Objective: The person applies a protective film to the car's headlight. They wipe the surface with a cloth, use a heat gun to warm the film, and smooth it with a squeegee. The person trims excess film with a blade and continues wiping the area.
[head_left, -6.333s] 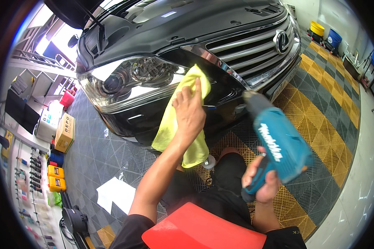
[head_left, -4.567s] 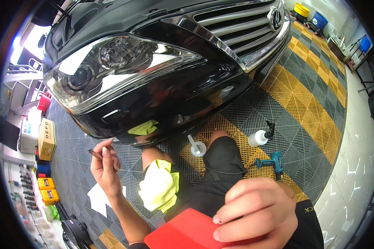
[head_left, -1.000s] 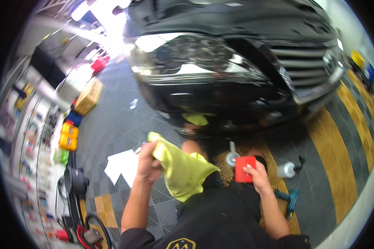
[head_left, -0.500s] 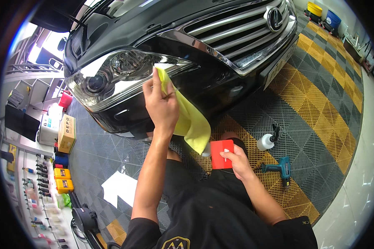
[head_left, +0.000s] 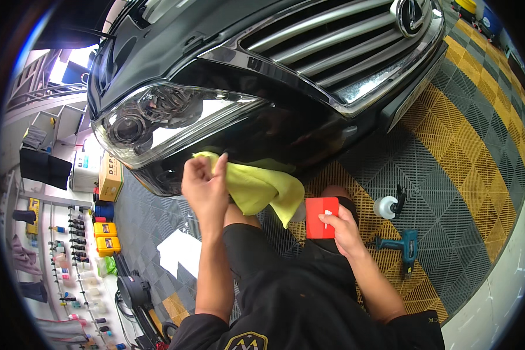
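My left hand [head_left: 206, 188] grips one end of a yellow-green cloth [head_left: 261, 188], whose loose part drapes to the right. It is just in front of the black bumper [head_left: 297, 125], below the clear headlight [head_left: 157, 119]; whether the cloth touches the bumper I cannot tell. Over my right thigh, my right hand [head_left: 343, 228] holds a flat red squeegee card [head_left: 321, 218], its thumb lying across the face. The headlight lens looks glossy, with bright reflections along its lower part.
To the right on the tiled floor stand a white spray bottle [head_left: 385, 206] with a black trigger and a teal heat gun [head_left: 407, 251]. White sheets [head_left: 179, 252] lie at left. Shelves of bottles [head_left: 79, 251], yellow cases [head_left: 106, 239] and a cardboard box [head_left: 111, 178] line the left wall.
My left hand has come down with the cloth, from the headlight's inner edge to below it. The right hand keeps the red card nearly in place. The view has shifted slightly.
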`<action>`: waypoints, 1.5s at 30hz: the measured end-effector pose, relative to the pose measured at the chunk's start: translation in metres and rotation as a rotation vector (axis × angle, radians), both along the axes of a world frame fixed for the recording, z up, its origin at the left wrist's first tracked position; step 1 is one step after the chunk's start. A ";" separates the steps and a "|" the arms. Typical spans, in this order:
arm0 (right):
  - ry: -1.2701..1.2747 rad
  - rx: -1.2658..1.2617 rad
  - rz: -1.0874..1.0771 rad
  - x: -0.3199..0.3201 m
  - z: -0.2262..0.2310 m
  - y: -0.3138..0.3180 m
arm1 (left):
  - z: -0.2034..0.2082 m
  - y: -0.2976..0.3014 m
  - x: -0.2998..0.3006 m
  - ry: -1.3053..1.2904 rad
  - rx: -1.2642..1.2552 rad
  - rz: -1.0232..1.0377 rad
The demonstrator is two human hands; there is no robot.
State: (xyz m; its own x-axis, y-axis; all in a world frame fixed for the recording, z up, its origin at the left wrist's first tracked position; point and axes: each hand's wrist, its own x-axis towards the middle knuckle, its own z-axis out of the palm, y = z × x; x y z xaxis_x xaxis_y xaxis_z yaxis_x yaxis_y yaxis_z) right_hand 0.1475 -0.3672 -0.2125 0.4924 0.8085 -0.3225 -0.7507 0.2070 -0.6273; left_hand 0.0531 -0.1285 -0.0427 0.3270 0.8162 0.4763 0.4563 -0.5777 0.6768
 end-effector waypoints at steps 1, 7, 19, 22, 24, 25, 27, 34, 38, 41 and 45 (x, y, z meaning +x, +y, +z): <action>0.015 -0.005 -0.011 0.001 -0.001 -0.001 | 0.000 0.003 -0.016 0.018 -0.112 -0.029; 0.119 0.010 0.012 0.008 0.001 -0.007 | 0.002 -0.063 -0.142 -0.107 -1.281 0.164; 0.018 0.037 0.094 0.016 0.025 -0.011 | -0.002 -0.038 0.057 0.377 0.254 -0.134; 0.010 0.008 0.070 0.016 0.019 -0.021 | 0.009 -0.053 0.085 0.546 0.248 -0.062; 0.048 0.002 0.054 0.016 0.019 -0.023 | 0.017 -0.055 0.089 0.634 0.231 -0.058; 0.069 0.000 0.050 0.015 0.019 -0.023 | 0.018 -0.057 0.092 0.655 0.258 -0.048; 0.087 0.012 0.044 0.014 0.017 -0.024 | 0.015 -0.056 0.093 0.671 0.299 -0.057; 0.094 0.017 0.037 0.017 0.016 -0.019 | 0.011 -0.048 0.093 0.665 0.427 -0.155; 0.097 -0.002 0.044 0.017 0.014 -0.018 | 0.010 -0.044 0.096 0.634 0.450 -0.233; 0.090 -0.030 0.042 0.016 0.016 -0.018 | 0.003 -0.037 0.096 0.642 0.542 -0.262; 0.084 -0.038 0.048 0.014 0.019 -0.018 | 0.000 -0.026 0.090 0.684 0.702 -0.343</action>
